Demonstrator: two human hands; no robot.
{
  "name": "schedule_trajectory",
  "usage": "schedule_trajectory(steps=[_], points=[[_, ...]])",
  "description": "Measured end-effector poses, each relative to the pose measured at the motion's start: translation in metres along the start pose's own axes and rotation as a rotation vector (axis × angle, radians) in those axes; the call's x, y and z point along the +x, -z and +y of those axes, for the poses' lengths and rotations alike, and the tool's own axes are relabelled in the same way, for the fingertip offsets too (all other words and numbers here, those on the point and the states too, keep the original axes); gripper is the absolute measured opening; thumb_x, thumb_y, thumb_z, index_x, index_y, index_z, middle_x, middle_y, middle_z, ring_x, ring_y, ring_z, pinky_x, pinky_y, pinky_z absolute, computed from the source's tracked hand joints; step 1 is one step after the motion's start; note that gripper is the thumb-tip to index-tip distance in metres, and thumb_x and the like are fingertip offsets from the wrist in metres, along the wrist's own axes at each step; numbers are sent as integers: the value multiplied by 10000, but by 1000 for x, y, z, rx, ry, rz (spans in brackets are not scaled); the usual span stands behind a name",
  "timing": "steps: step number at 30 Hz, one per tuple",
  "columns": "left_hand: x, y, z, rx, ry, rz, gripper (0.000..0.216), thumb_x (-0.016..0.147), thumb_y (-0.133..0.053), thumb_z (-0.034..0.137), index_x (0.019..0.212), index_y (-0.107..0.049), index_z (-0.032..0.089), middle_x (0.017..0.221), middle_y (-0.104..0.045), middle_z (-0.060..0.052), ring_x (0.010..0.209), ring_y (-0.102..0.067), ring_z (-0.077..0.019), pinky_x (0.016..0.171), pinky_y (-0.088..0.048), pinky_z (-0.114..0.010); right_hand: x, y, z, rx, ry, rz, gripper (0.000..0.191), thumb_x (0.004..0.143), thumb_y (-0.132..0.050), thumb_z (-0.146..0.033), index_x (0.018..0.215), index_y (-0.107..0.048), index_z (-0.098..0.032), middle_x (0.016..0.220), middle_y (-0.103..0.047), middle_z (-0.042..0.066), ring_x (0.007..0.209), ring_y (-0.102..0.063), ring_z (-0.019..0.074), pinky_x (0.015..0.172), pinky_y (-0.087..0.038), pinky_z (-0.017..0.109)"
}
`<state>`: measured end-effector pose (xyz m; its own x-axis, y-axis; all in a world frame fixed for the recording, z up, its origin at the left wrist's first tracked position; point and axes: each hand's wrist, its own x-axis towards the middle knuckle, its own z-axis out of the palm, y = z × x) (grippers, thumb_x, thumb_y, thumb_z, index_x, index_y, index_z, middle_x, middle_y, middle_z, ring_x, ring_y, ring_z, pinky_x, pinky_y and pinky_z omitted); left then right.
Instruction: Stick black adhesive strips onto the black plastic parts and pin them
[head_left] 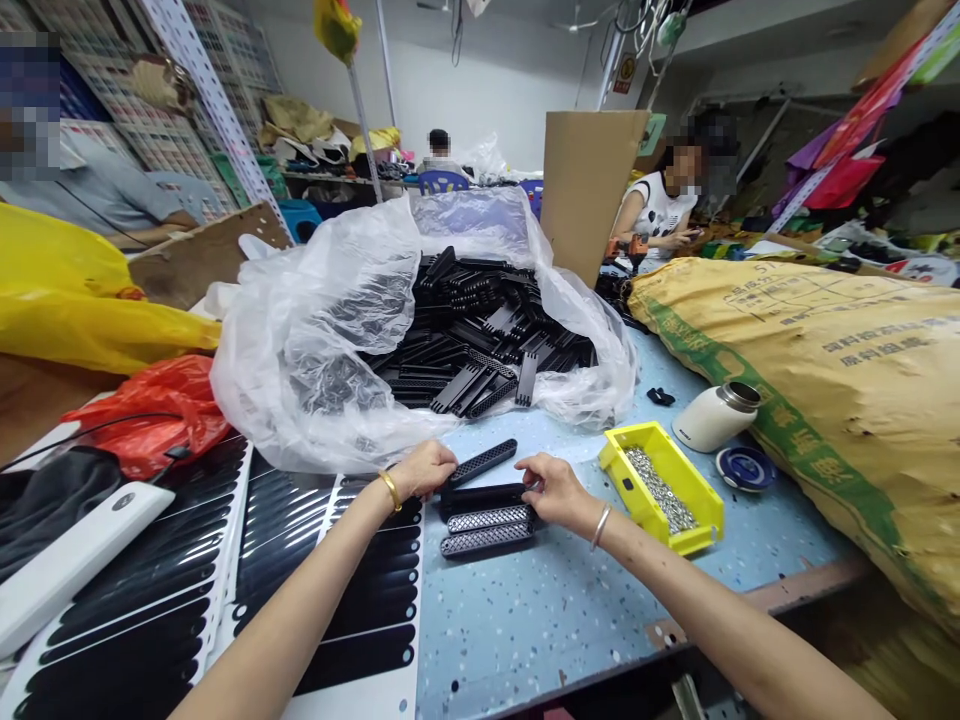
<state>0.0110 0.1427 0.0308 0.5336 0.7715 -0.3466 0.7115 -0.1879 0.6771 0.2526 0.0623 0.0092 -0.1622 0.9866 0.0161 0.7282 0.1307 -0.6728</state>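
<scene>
My left hand (pixel 427 468) is closed on the left end of a black oblong plastic part (pixel 481 496) lying on the light blue table (pixel 540 610). My right hand (pixel 551 488) pinches the same part at its right end. Another black grille part (pixel 484 461) lies just behind it, and two grille parts (pixel 487 530) with mesh faces lie just in front. A gold bangle is on my left wrist and a silver one on my right.
A clear plastic bag (pixel 315 330) full of black grille parts (pixel 480 340) sits behind my hands. A yellow bin of small screws (pixel 661 488), a white bottle (pixel 712 415) and its lid (pixel 744 467) lie right. Sheets of black oblong stickers (pixel 225 580) lie left. A big yellow sack (pixel 825 390) fills the right. Other people sit beyond.
</scene>
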Motion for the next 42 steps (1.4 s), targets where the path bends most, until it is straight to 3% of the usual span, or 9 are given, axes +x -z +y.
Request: schedule_trajectory(steps=[6, 14, 17, 21, 24, 29, 34, 38, 42], points=[[-7, -7, 5, 178, -146, 105, 274, 763, -493, 282, 842, -734, 178, 591, -633, -4, 598, -546, -148, 618, -388, -242, 11, 2, -6, -27, -84, -256, 468, 645, -625, -33, 1107, -677, -83, 856, -727, 67, 653, -650, 135, 574, -480, 199], [-5, -7, 1, 266, -138, 138, 285, 760, -536, 319, 877, -740, 157, 613, -625, -18, 558, -496, -140, 563, -326, -247, 25, 2, -22, -206, -46, -271, 149, 626, -760, -252, 757, -761, -181, 618, -663, 17, 655, -612, 172, 615, -444, 246], [-8, -2, -3, 264, -122, 142, 305, 750, -547, 332, 904, -743, 157, 605, -613, -9, 548, -481, -136, 561, -319, -245, 27, -3, -26, -256, -29, -240, 73, 656, -726, -191, 722, -753, -202, 683, -658, 29, 740, -612, 188, 683, -451, 260], [-15, 1, -4, 247, -125, 131, 304, 756, -554, 353, 887, -750, 162, 527, -553, 15, 519, -445, -126, 550, -306, -240, 18, -6, -18, -287, 35, -33, 168, 782, -598, -140, 877, -732, -171, 882, -636, 88, 844, -596, 200, 773, -458, 297], [-18, -2, -3, 229, -143, 114, 287, 763, -554, 355, 847, -750, 163, 514, -537, 22, 515, -431, -117, 540, -297, -231, 7, -4, -5, -216, 97, 78, 126, 723, -639, -89, 793, -699, -174, 829, -611, 59, 785, -591, 181, 730, -474, 287], [-25, -8, 2, 227, -198, 55, 235, 743, -567, 304, 804, -751, 171, 550, -580, 15, 533, -445, -115, 554, -302, -227, -9, 10, 1, -51, 67, 10, 64, 703, -656, -129, 656, -664, -171, 703, -635, 25, 657, -588, 146, 608, -468, 242], [-33, -15, 7, 249, -245, 45, 278, 785, -525, 295, 891, -750, 170, 585, -626, -9, 540, -490, -126, 566, -320, -236, -11, 17, -4, -15, -47, 29, 204, 814, -529, -170, 896, -713, -138, 741, -704, 57, 663, -627, 162, 619, -483, 255], [-43, -19, 10, 240, -268, 66, 368, 848, -488, 418, 927, -737, 159, 622, -647, -30, 574, -542, -142, 576, -345, -245, -11, 14, -5, -128, 57, -59, 258, 845, -504, -174, 998, -711, -150, 916, -732, 93, 862, -654, 197, 804, -482, 305], [-61, -25, 4, 223, -242, 134, 614, 701, -641, 604, 1115, -670, 151, 826, -702, -66, 699, -612, -194, 640, -429, -277, -21, 16, -3, -138, 73, -81, 299, 866, -536, -296, 1069, -689, -139, 957, -725, 112, 841, -658, 202, 778, -490, 312]])
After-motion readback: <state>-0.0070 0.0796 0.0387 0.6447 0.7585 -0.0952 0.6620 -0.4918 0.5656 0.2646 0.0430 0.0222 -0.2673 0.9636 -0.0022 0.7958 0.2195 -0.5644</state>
